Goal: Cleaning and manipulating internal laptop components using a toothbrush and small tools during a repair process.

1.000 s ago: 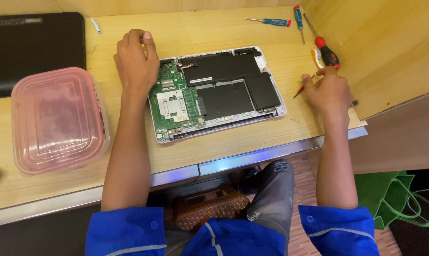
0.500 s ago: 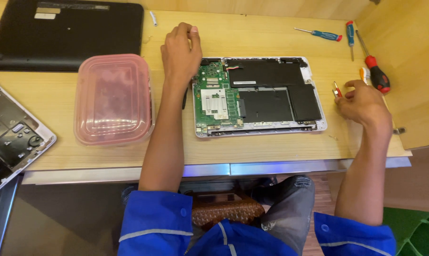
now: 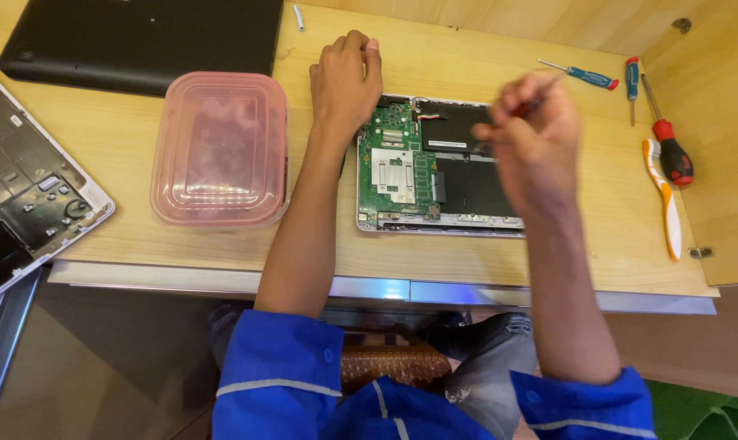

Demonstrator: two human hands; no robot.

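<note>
**Opened laptop held at its corner while a small tool is gripped above it**

An opened laptop (image 3: 442, 167), its green circuit board exposed, is laid on the wooden surface (image 3: 467, 253) in front of the person. The left hand (image 3: 346, 81) is pressed flat, fingers together, on the laptop's far left corner. The right hand (image 3: 532, 134) is blurred above the laptop's dark right half, closed around a thin red-handled tool (image 3: 525, 104). A pink plastic container (image 3: 220, 147) is seen just left of the left forearm. Several screwdrivers (image 3: 666, 143) are laid at the right.
</note>
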